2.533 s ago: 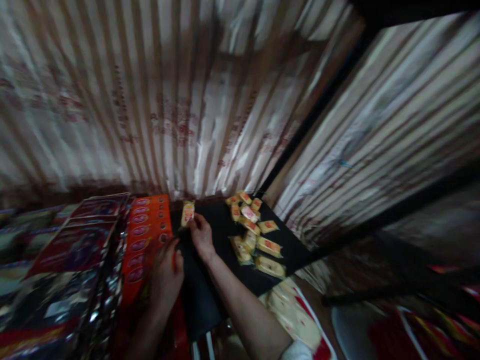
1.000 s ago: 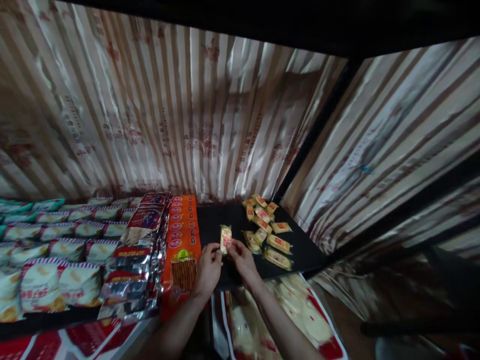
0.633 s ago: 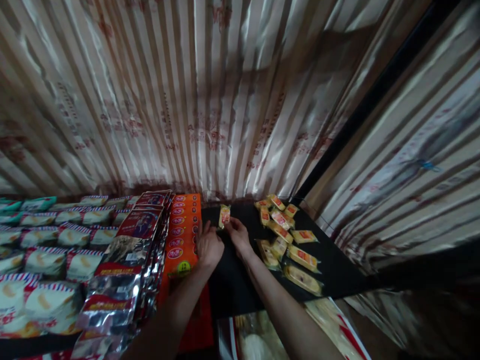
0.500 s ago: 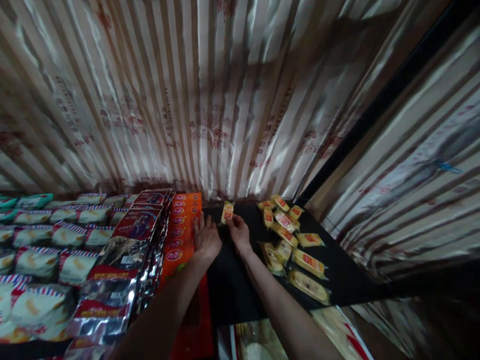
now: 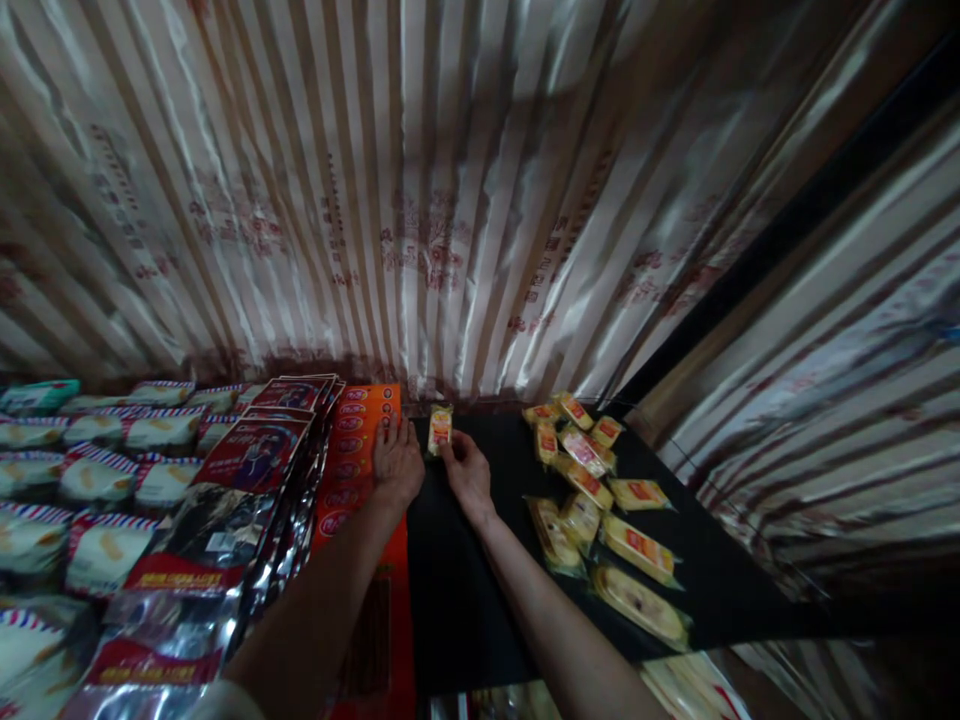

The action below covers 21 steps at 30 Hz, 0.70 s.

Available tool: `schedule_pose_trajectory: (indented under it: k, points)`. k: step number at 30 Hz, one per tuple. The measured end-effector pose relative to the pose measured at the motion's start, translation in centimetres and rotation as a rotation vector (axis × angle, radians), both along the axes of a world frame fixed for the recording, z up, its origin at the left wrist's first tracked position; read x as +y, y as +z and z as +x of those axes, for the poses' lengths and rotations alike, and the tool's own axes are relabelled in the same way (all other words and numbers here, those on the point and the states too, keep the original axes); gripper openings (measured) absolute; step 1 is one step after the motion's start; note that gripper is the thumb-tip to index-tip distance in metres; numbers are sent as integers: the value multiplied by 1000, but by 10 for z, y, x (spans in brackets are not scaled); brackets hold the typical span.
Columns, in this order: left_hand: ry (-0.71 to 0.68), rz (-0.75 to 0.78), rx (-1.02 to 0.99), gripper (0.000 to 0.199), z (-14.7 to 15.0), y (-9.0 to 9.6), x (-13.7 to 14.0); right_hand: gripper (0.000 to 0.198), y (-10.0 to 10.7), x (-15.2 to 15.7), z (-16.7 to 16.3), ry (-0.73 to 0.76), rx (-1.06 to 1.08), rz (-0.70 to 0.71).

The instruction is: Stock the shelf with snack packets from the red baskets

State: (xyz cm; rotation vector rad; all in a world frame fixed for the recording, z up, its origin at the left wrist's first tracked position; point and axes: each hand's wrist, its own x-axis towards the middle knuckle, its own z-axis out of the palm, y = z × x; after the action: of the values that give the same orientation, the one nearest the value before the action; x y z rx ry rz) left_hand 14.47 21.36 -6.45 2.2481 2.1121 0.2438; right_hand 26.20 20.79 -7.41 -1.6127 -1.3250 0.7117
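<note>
My right hand (image 5: 469, 478) has its thumb and fingers on the near end of a small wrapped snack cake (image 5: 439, 428), which has a clear yellowish wrapper and a red-orange label. The cake is at the back of the black table surface (image 5: 461, 600), close to the orange packets. My left hand (image 5: 398, 462) lies flat on the right edge of the orange packets (image 5: 349, 440), fingers stretched toward the back. To the right of my right hand is a loose pile of similar wrapped cakes (image 5: 583, 484), some with labels up and some showing plain pastry.
Left of the orange packets stands a leaning stack of dark red and silver pouches (image 5: 255, 450). Rows of white bread packs (image 5: 97, 480) fill the far left. A striped curtain (image 5: 420, 200) hangs behind. Below the front edge are more packaged goods (image 5: 686, 685).
The cake in my right hand has moved left, closer to the orange packets. My left hand has shifted slightly left over them. The whole view has turned a little.
</note>
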Motion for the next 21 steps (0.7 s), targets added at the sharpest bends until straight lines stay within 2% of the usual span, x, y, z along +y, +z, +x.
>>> schedule_pose_trajectory:
  k: [8, 12, 15, 21]
  points:
    - [-23, 54, -48, 51, -1, -9, 0, 24, 0, 20, -7, 32, 36, 21]
    - [-20, 146, -128, 49, -4, -13, 2, 23, 3, 35, -11, -22, 54, -16]
    - [19, 242, -193, 50, -6, -12, 5, 23, 7, 44, -12, -50, -23, -31]
    - [-27, 397, -224, 43, -8, -2, 2, 22, 10, 53, -22, -6, -142, -50]
